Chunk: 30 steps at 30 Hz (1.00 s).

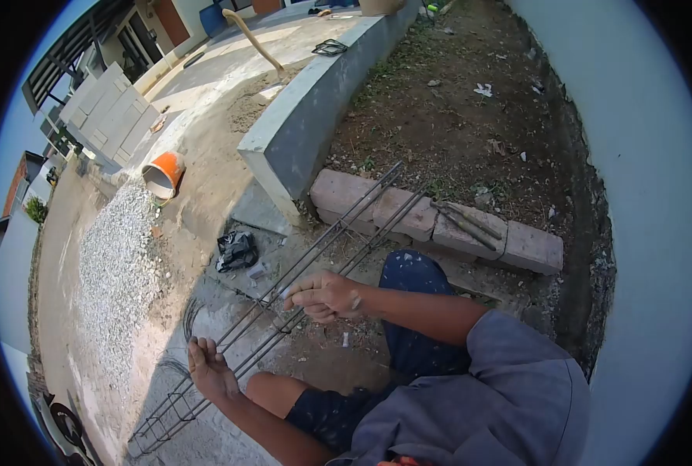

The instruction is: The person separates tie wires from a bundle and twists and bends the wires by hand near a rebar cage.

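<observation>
A long rebar cage (245, 325), thin steel bars joined by square ties, slants across the front of my seated body. Its upper end rests on a row of pinkish blocks. My left hand (212, 369) is on the cage's lower part, fingers bent around its upper bars. Farther up, my right hand (324, 297) lies over the bars near a tie, thumb and fingers pinched together; whatever is between them is too small to make out. A coil of thin wire (191, 317) lies just beyond my left hand.
Pliers-like tools (470, 227) lie on the concrete blocks (532, 247) to the right. A black plastic bag (237, 251) is on the ground beyond the cage. Farther off are a white gravel heap (117, 264), an orange bucket (164, 175) and a low wall (307, 101).
</observation>
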Tool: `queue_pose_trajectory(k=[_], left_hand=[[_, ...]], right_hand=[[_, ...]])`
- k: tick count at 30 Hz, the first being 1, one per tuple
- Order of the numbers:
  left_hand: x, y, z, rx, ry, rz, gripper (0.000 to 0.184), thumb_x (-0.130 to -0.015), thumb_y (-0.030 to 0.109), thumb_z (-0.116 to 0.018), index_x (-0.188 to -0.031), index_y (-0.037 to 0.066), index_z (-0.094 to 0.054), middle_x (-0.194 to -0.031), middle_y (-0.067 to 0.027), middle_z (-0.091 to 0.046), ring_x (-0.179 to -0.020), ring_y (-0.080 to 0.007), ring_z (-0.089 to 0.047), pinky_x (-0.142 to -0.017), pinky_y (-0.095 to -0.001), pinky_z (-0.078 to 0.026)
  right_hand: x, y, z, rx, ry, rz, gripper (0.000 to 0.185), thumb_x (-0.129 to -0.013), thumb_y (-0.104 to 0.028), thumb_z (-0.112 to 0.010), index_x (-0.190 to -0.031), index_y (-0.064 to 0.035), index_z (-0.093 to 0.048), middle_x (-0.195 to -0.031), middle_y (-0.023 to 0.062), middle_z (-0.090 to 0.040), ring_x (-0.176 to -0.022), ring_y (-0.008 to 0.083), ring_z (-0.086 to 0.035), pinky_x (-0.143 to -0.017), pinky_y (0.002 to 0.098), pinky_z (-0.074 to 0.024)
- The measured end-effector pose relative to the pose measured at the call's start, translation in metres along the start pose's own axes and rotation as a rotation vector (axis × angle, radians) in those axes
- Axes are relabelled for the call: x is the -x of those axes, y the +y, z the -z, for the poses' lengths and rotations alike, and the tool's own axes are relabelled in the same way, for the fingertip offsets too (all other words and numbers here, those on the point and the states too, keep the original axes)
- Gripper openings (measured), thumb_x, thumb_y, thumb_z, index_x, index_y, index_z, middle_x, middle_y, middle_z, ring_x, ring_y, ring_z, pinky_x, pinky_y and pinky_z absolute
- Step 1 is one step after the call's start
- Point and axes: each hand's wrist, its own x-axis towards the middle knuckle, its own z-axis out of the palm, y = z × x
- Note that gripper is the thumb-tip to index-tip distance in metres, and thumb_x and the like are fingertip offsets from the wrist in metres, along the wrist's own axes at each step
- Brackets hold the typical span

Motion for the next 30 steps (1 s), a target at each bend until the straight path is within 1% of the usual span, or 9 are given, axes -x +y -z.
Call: queue_pose_trajectory(k=[4,7,9,11,13,19,24,26,30], left_hand=[[-0.009,-0.005,0.009,0.010,-0.037,0.063,0.023,-0.093,0.022,-0.060,-0.109,0.006,-0.060,-0.088,-0.0013,-0.067,-0.073,-0.0095,-0.064,-0.053,-0.0172,-0.046],[-0.004,0.003,0.001,-0.109,-0.063,-0.010,0.023,-0.093,0.022,-0.060,-0.109,0.006,-0.060,-0.088,-0.0021,-0.067,-0.074,-0.0103,-0.064,-0.054,-0.0175,-0.047],[-0.005,0.002,-0.003,-0.094,-0.043,-0.035,0.023,-0.093,0.022,-0.060,-0.109,0.006,-0.060,-0.089,-0.0026,-0.067,-0.074,-0.0108,-0.065,-0.055,-0.0179,-0.047],[-0.008,0.004,0.004,-0.082,0.025,-0.034,0.023,-0.093,0.022,-0.060,-0.108,0.005,-0.060,-0.089,-0.0036,-0.068,-0.075,-0.0118,-0.065,-0.056,-0.0194,-0.049],[-0.013,0.000,0.009,0.007,0.001,0.026,0.023,-0.093,0.022,-0.061,-0.108,0.004,-0.060,-0.089,-0.0046,-0.068,-0.075,-0.0131,-0.066,-0.058,-0.0212,-0.051],[-0.015,-0.002,0.005,-0.008,0.019,0.020,0.030,-0.093,0.022,-0.060,-0.114,0.001,-0.056,-0.090,-0.0049,-0.066,-0.075,-0.0130,-0.064,-0.061,-0.0230,-0.052],[-0.022,0.004,0.021,-0.019,0.072,-0.013,0.032,-0.094,0.023,-0.058,-0.117,0.001,-0.055,-0.092,-0.0052,-0.065,-0.075,-0.0134,-0.064,-0.061,-0.0235,-0.052],[-0.023,0.002,0.026,-0.012,0.066,0.040,0.031,-0.095,0.023,-0.057,-0.117,0.001,-0.055,-0.092,-0.0055,-0.065,-0.075,-0.0135,-0.064,-0.061,-0.0241,-0.053],[-0.027,-0.004,0.031,0.022,0.046,0.043,0.030,-0.096,0.022,-0.054,-0.118,0.000,-0.054,-0.091,-0.0060,-0.065,-0.075,-0.0140,-0.064,-0.061,-0.0249,-0.053]], right_hand=[[0.021,-0.018,-0.042,0.235,-0.538,0.320,0.021,-0.085,-0.017,-0.058,-0.087,0.0028,-0.066,-0.072,0.0162,-0.064,-0.067,0.0266,-0.064,-0.060,0.0405,-0.0470],[0.018,0.016,-0.038,1.227,-0.599,-0.053,0.021,-0.087,-0.017,-0.056,-0.082,0.0016,-0.065,-0.075,0.0188,-0.064,-0.071,0.0339,-0.063,-0.064,0.0423,-0.0482],[0.007,0.023,-0.012,1.352,-0.095,-0.132,0.020,-0.070,-0.013,-0.064,-0.079,0.0041,-0.065,-0.078,0.0214,-0.066,-0.068,0.0373,-0.063,-0.059,0.0439,-0.0488],[-0.008,0.020,0.012,0.773,0.405,0.292,0.023,-0.083,-0.014,-0.059,-0.091,0.0069,-0.065,-0.075,0.0219,-0.066,-0.060,0.0322,-0.064,-0.055,0.0416,-0.0481],[0.012,-0.022,0.011,-0.011,0.058,-0.019,0.020,-0.092,-0.012,-0.053,-0.095,0.0032,-0.066,-0.071,0.0115,-0.067,-0.062,0.0165,-0.062,-0.056,0.0345,-0.0464],[0.021,-0.008,-0.041,1.363,-0.730,-0.182,0.020,-0.093,-0.017,-0.057,-0.095,-0.0007,-0.068,-0.067,0.0053,-0.065,-0.065,0.0118,-0.061,-0.057,0.0341,-0.0446],[0.012,-0.011,0.005,0.457,0.150,-0.151,0.016,-0.081,-0.013,-0.060,-0.082,0.0011,-0.067,-0.071,0.0156,-0.065,-0.070,0.0298,-0.065,-0.062,0.0418,-0.0470],[0.018,-0.041,-0.007,0.160,-0.048,-0.140,0.015,-0.077,-0.011,-0.059,-0.078,0.0016,-0.066,-0.072,0.0191,-0.064,-0.072,0.0362,-0.064,-0.065,0.0448,-0.0478],[0.026,-0.010,-0.042,0.995,-0.603,-0.095,0.019,-0.080,-0.014,-0.059,-0.079,0.0025,-0.068,-0.075,0.0209,-0.065,-0.076,0.0389,-0.064,-0.068,0.0462,-0.0494]])
